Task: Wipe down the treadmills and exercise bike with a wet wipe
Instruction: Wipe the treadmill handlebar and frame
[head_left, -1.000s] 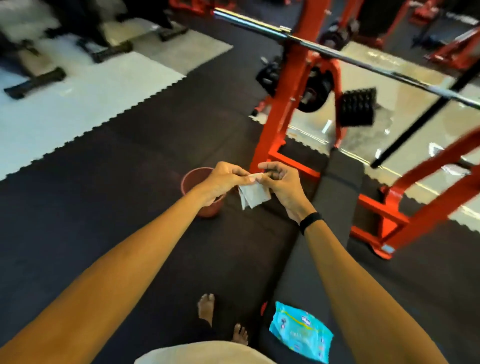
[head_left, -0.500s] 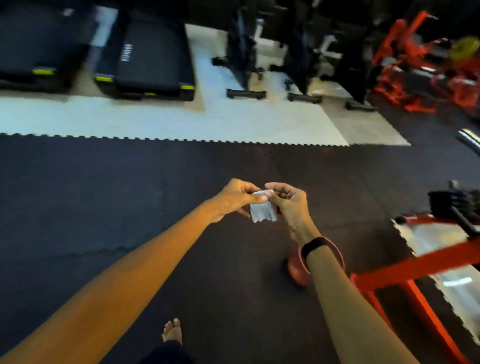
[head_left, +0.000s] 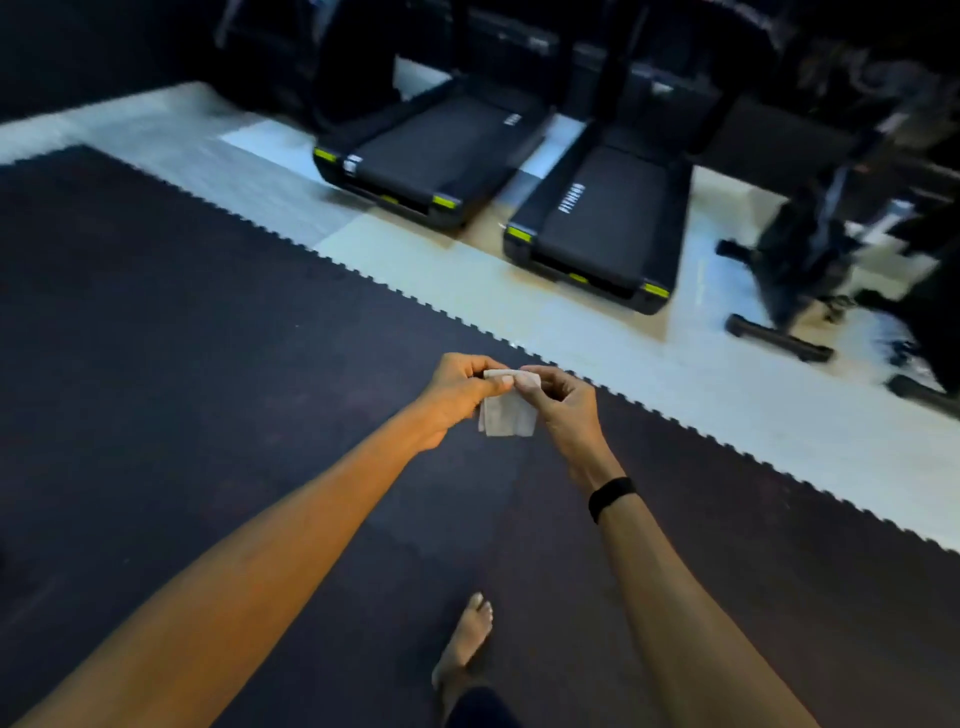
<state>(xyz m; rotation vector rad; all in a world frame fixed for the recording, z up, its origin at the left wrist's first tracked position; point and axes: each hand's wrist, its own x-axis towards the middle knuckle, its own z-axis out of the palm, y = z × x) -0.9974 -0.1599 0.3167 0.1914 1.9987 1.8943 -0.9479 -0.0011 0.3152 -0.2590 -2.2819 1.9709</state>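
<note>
A small white wet wipe (head_left: 506, 413) hung folded and crumpled, pinched along its top edge from either side. Beyond it, two black treadmills with yellow-green corner caps stood side by side on pale floor mats, the left treadmill (head_left: 431, 150) and right treadmill (head_left: 605, 223). A black exercise bike (head_left: 795, 270) stood blurred to their right.

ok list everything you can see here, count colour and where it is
wet wipe: one, white, folded, held up between both hands over the dark mat
treadmills: two, black with yellow-green corner tabs, side by side on the pale flooring ahead
exercise bike: one, black, blurred, on the pale flooring right of the treadmills
dark mat: black, jagged-edged, covers the near floor
pale flooring: whitish, beyond the mat
wristband: one, black, on the right wrist
foot: one, bare, on the mat at bottom centre
left hand: pinches the wipe's top edge
right hand: pinches the wipe's top edge
</note>
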